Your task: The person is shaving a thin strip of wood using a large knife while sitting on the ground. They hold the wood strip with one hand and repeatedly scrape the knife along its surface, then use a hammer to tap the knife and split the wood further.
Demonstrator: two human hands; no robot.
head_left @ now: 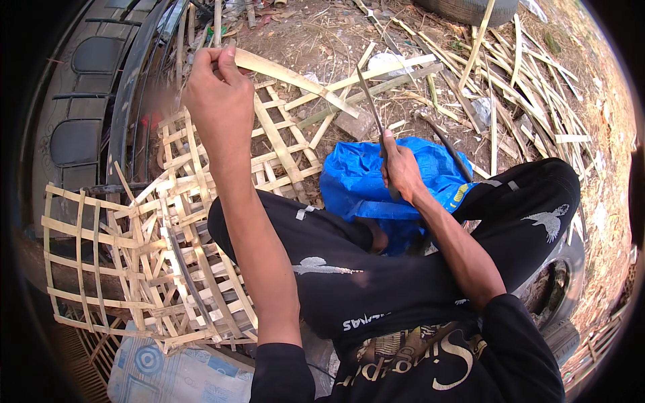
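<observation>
Raised at the upper left, my left hand [220, 84] pinches one end of a flat bamboo strip [289, 77] between thumb and fingers. The strip slants down to the right, its far end near the knife's blade. My right hand [402, 166] is wrapped round the handle of a long knife [371, 101], whose blade points up and away from me. I cannot tell whether blade and strip touch. Under my right hand, a blue plastic sheet [356, 178] lies between my legs. Woven bamboo lattice pieces [195, 221] are piled to my left.
Loose bamboo strips [497, 87] lie scattered over the ground at the far right. A tyre [463, 8] sits at the top edge, and a brick [355, 122] lies beyond the blue sheet. Dark metal furniture [87, 101] stands at the left. A second dark blade [445, 142] rests beside the sheet.
</observation>
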